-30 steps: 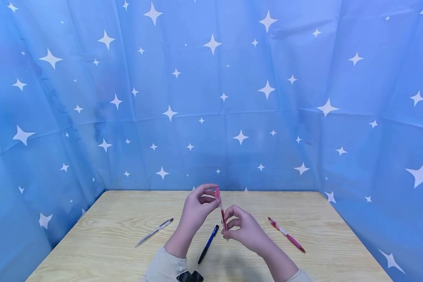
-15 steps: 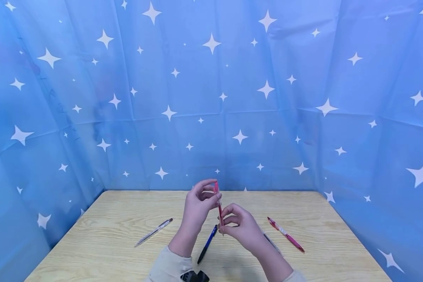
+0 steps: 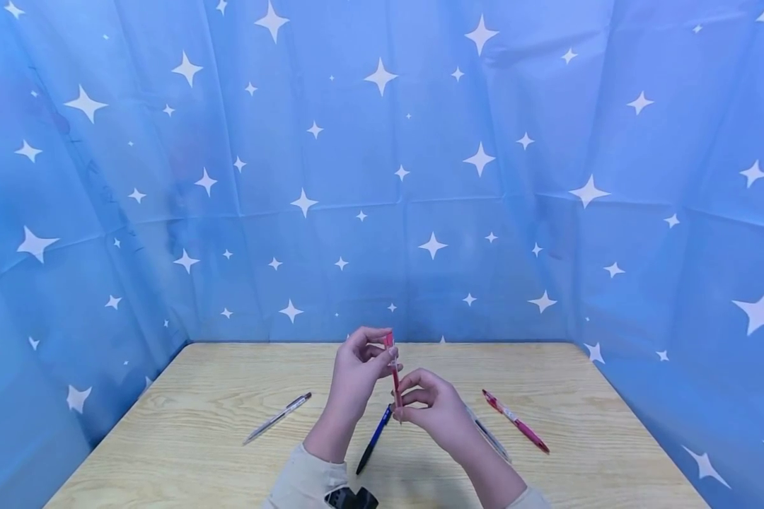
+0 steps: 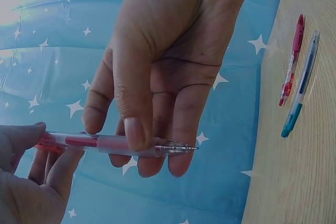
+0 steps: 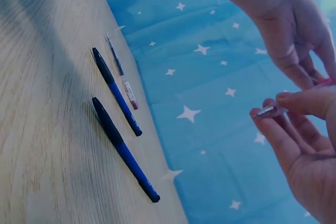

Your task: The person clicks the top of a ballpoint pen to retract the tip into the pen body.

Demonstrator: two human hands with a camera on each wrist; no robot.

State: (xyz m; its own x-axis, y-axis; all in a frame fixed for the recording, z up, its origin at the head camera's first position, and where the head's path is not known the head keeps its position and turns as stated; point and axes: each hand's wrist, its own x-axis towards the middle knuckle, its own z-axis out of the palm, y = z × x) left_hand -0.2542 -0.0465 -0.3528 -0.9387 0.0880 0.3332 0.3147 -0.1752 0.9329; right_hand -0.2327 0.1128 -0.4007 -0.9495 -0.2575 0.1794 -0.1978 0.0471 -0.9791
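A clear pen with red parts [image 4: 81, 140] is held between both hands above the table, upright in the head view. My left hand [image 3: 356, 371] pinches its red top end. Lower down, my right hand [image 3: 436, 410] pinches the pale pink grip near the metal tip; in the left wrist view the thumb [image 4: 134, 129] lies across that grip. The tip points away from the left hand. In the right wrist view the right hand [image 5: 310, 156] covers much of the pen, and the left hand [image 5: 289, 30] is behind it.
A blue-and-black pen [image 3: 374, 440] lies below the hands; the right wrist view shows a second blue-and-black pen [image 5: 126, 150]. A clear pen [image 3: 277, 418] lies left. A red pen [image 3: 516, 421] and a teal-ended pen [image 4: 302, 85] lie right on the wooden table [image 3: 229, 382]. A starry curtain [image 3: 331, 170] stands behind.
Both hands and the held pen have shifted slightly left, the left hand rising a little. The teal-ended pen has come out from behind the right forearm.
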